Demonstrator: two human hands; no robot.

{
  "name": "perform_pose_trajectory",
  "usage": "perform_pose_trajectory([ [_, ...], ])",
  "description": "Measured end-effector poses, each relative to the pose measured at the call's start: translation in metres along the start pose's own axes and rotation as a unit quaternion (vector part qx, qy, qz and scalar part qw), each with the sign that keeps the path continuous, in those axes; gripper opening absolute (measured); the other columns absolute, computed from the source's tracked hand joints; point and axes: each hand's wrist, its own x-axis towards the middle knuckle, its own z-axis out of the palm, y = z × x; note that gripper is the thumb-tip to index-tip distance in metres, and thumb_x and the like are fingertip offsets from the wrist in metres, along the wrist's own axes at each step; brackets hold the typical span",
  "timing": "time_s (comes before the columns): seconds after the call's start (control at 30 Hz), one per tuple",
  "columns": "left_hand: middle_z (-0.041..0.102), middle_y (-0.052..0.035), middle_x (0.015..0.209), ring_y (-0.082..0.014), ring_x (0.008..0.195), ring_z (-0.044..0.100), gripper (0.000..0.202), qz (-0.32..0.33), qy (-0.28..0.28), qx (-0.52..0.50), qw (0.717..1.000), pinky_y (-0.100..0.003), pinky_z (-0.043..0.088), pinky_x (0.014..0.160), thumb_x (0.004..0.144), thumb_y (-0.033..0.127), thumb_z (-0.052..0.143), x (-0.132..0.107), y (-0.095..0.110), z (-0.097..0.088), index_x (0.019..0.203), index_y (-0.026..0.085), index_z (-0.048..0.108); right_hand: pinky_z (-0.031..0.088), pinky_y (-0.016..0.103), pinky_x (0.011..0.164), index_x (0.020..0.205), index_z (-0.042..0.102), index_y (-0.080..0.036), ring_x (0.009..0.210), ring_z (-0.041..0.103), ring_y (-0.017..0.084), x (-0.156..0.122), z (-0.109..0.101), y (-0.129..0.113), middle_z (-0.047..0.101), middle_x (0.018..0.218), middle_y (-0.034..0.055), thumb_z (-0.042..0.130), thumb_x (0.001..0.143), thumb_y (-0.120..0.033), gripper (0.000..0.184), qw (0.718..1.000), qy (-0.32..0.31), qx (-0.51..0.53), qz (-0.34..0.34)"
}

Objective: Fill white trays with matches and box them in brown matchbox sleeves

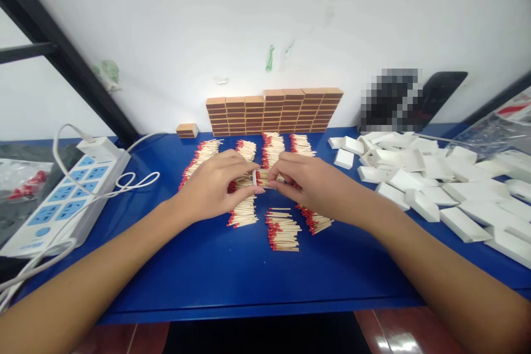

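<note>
A: Head view, the only one. Hands?

B: Two. Left hand (213, 188) and right hand (317, 182) meet mid-table, over the match piles. Both sets of fingers are pinched closed on one bundle of matches (263, 178), thumbs below and the other fingers on top.

A: Where is the bundle?

B: Between the two sets of fingertips, lifted just above the blue table (207, 271). A small white piece (254, 177) sits at its left end. Can't tell if that's a tray.

A: Loose piles, count?

B: Seven match piles (282, 229) visible: four at the back and three in front, red heads mostly left. The hands cover the middle, so more may be hidden.

A: At the wall?

B: One brown matchbox stack (276, 112), seven columns side by side, with the right four a bit taller. One small separate brown stack (186, 130) just left of it, looks like two boxes.

A: Right side?

B: A heap of white sleeves (431, 188), loosely piled and too many to count. Behind them are one pixelated patch (392, 99) and one black object (443, 91) leaning on the wall. One clear plastic bag (493, 133) at the far right.

A: Left side?

B: One power strip (62, 202), white with blue sockets, with one white plug (97, 148) in its far end. White cable (133, 181) looping across the strip and table. One plastic bag with red bits (25, 182) at the left edge.
</note>
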Motion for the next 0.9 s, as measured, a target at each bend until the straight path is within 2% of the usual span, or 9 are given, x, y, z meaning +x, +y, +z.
perform_pose_trajectory([
  [0.13, 0.076, -0.0086, 0.092, -0.0246, 0.094, 0.070, 0.037, -0.014, 0.018, 0.008, 1.000, -0.038, 0.057, 0.084, 0.097, 0.045, 0.071, 0.0004, -0.0008, -0.0011, 0.120, 0.015, 0.073, 0.038, 0.029, 0.068, 0.096, 0.066, -0.019, 0.077, 0.056, 0.017, -0.0018, -0.0049, 0.0019, 0.063, 0.091, 0.0040, 0.059, 0.103, -0.028, 0.014, 1.000, 0.024, -0.006, 0.004],
  [0.37, 0.077, -0.0092, 0.094, -0.0252, 0.094, 0.070, 0.036, -0.016, 0.013, 0.010, 1.000, -0.040, 0.057, 0.085, 0.097, 0.045, 0.070, -0.0003, -0.0017, -0.0006, 0.118, 0.015, 0.073, 0.039, 0.030, 0.070, 0.093, 0.062, -0.020, 0.079, 0.055, 0.017, -0.0033, -0.0073, 0.0034, 0.063, 0.088, 0.0030, 0.055, 0.103, -0.023, 0.013, 1.000, -0.009, 0.016, 0.007],
  [0.53, 0.076, -0.0089, 0.093, -0.0251, 0.094, 0.069, 0.036, -0.011, 0.011, 0.007, 1.000, -0.040, 0.057, 0.085, 0.098, 0.044, 0.070, -0.0005, -0.0004, -0.0003, 0.119, 0.015, 0.073, 0.039, 0.030, 0.070, 0.093, 0.064, -0.022, 0.078, 0.055, 0.017, -0.0017, -0.0052, 0.0013, 0.063, 0.084, 0.0013, 0.056, 0.104, -0.028, 0.015, 0.997, -0.006, 0.070, 0.022],
  [0.67, 0.076, -0.0081, 0.089, -0.0246, 0.092, 0.069, 0.036, -0.018, 0.004, 0.007, 1.000, -0.039, 0.057, 0.083, 0.098, 0.046, 0.070, 0.0004, 0.0019, -0.0010, 0.118, 0.016, 0.074, 0.038, 0.030, 0.069, 0.092, 0.065, -0.022, 0.076, 0.055, 0.016, -0.0017, -0.0053, 0.0023, 0.062, 0.078, -0.0003, 0.056, 0.104, -0.026, 0.015, 0.997, -0.004, 0.081, 0.011],
  [0.9, 0.075, -0.0079, 0.088, -0.0245, 0.091, 0.068, 0.039, -0.030, 0.027, 0.030, 0.999, -0.040, 0.056, 0.085, 0.098, 0.048, 0.068, -0.0006, -0.0047, -0.0013, 0.118, 0.014, 0.073, 0.036, 0.029, 0.067, 0.095, 0.065, -0.021, 0.072, 0.052, 0.015, -0.0003, -0.0069, 0.0093, 0.057, 0.078, -0.0010, 0.058, 0.100, -0.024, 0.009, 0.998, 0.047, 0.026, 0.009],
])
